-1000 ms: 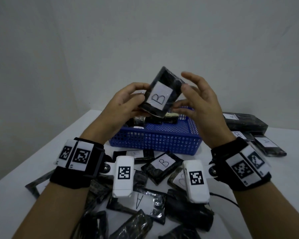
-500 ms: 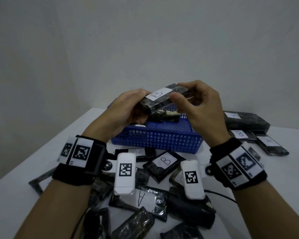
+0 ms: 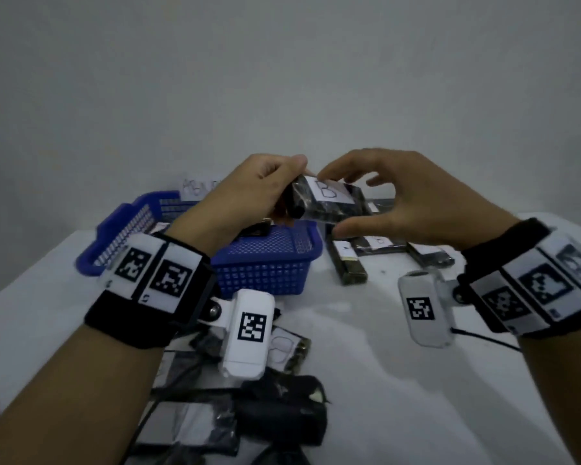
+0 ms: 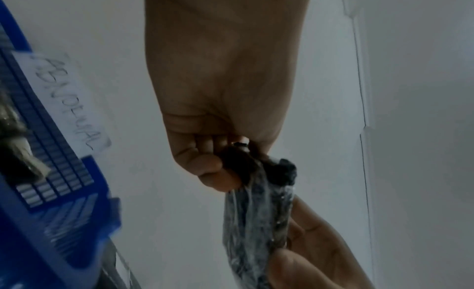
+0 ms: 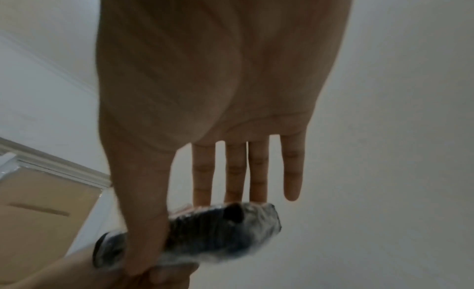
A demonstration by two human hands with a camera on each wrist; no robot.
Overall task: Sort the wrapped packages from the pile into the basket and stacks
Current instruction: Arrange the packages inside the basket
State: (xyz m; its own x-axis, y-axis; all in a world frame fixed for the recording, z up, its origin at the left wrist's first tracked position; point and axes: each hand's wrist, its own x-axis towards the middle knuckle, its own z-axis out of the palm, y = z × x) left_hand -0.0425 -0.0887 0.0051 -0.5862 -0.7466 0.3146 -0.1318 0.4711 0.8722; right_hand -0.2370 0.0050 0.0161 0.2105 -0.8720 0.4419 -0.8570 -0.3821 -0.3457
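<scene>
A black plastic-wrapped package [image 3: 329,204] with a white label marked B is held in the air over the right rim of the blue basket [image 3: 265,263]. My left hand [image 3: 249,193] grips its left end with curled fingers, as the left wrist view shows [image 4: 205,171]. My right hand [image 3: 413,203] pinches the other end, thumb underneath and index fingertip on the label, with the other fingers spread out straight. In the right wrist view the thumb lies across the package [image 5: 218,228].
The basket holds a few packages and carries a handwritten paper label [image 4: 69,102] on its far wall. Labelled packages [image 3: 348,263] lie in rows to its right. The loose pile [image 3: 275,417] sits near me by my left forearm. A black cable [image 3: 483,337] trails under my right wrist.
Both hands carried the package rightward, from above the basket's middle to its right rim. The package turned to lie flat, label up. My right fingers spread out from a closer grasp.
</scene>
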